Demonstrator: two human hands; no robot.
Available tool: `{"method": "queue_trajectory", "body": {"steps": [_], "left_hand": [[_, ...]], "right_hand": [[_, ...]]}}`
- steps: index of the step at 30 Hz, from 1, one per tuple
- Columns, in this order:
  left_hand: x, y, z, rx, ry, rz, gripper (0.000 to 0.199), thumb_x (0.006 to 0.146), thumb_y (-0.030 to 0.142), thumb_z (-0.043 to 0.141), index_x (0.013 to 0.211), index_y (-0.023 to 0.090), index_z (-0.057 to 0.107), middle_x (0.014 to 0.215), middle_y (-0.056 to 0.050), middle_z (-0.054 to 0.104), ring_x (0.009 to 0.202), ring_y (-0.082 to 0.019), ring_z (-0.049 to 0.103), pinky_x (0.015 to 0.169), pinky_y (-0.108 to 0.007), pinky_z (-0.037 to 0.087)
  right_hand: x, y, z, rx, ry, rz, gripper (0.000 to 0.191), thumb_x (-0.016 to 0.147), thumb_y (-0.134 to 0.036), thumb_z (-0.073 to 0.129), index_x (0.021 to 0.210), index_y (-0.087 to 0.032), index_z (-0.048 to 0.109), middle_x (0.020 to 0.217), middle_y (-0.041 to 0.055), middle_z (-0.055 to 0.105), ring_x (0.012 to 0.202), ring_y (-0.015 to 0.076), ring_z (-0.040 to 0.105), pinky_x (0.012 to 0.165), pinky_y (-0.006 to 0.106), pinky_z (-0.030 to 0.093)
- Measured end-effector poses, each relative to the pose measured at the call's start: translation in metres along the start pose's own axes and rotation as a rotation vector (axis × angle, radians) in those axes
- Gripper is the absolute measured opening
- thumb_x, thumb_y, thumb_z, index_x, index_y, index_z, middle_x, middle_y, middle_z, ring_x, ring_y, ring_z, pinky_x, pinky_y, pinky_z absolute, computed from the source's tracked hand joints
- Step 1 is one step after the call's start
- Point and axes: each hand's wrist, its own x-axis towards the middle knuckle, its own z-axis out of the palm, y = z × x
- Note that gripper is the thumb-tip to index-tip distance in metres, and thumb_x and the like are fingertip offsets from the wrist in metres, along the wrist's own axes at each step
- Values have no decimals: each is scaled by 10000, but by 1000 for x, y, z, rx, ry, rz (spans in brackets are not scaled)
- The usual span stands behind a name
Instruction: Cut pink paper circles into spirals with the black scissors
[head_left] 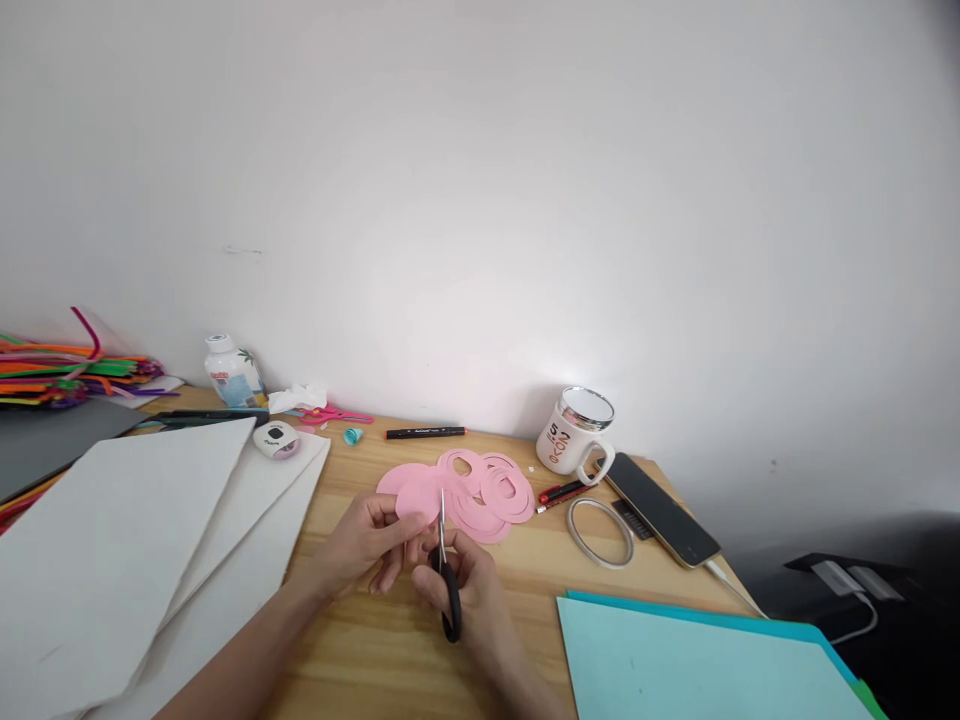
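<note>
My left hand pinches a round piece of pink paper at its lower edge. In my right hand is a pair of black-handled scissors, blades pointing up and away from me, lying along the right side of that paper. Whether the blades bite into the paper I cannot tell. Just beyond both hands, several cut pink paper rings and discs overlap on the wooden table.
A white mug, a roll of tape, pens and a phone lie right. Teal paper sheets cover the front right, white boards the left. Behind are a black marker, pink scissors and a bottle.
</note>
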Motion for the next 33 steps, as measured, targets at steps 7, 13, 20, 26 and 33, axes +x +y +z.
{"method": "queue_trajectory", "body": {"steps": [7,13,20,26,33], "left_hand": [[-1,1,0,28,-16,1,384,731,431,615,515,119,557,394,9,552,248,-55,435,252,-147,229],[2,-5,-7,42,-14,2,380,747,442,598,555,117,557,459,-14,596,262,-56,452,260,-146,239],[2,-3,-10,60,21,10,370,742,440,603,557,125,545,456,-5,590,263,-54,453,266,-142,239],[2,0,-9,69,48,30,388,734,457,603,539,127,538,388,16,539,250,-64,446,260,-143,216],[4,-4,-11,19,33,68,389,755,464,580,553,136,523,400,27,547,247,-53,427,265,-141,256]], "right_hand": [[1,-8,1,48,-3,0,388,516,-348,814,736,-169,549,572,-52,498,485,85,387,476,207,276],[1,-1,-2,-7,-3,13,398,545,-398,788,755,-171,537,530,-63,468,446,74,333,437,199,226],[0,0,-3,-53,-7,33,393,569,-414,764,742,-184,496,467,-93,384,419,67,296,402,185,204],[0,0,-2,-44,1,40,382,579,-425,752,727,-179,501,468,-93,397,397,59,311,376,177,224],[0,5,-2,-12,4,65,383,581,-427,752,733,-181,501,454,-88,438,372,66,364,379,183,269]]}}
